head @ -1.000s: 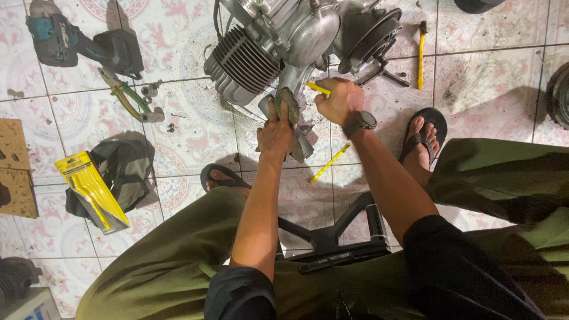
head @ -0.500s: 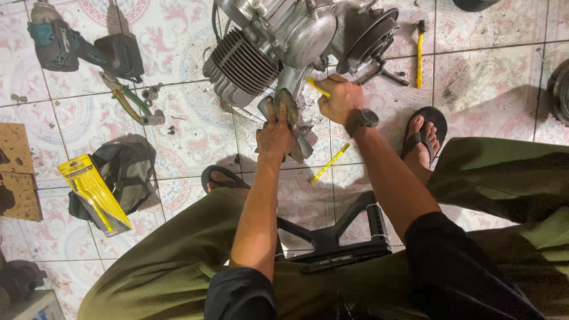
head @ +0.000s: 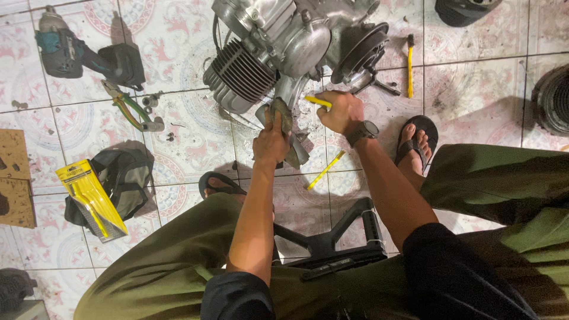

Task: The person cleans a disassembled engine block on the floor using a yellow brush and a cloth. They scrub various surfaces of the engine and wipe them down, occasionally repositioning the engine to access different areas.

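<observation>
Head view: left hand (head: 271, 142) grips rag (head: 283, 114) on engine (head: 267, 53); right hand (head: 341, 111) grips yellow tool (head: 318, 101).

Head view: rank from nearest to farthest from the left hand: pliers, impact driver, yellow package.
From the left hand:
1. Pliers, on its left, on the tiles.
2. Yellow package, lower left, against a dark bag.
3. Impact driver, top left corner.

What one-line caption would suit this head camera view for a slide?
Seated over a small engine on a tiled floor, the left hand presses a rag while the right hand grips a yellow-handled tool.
</observation>
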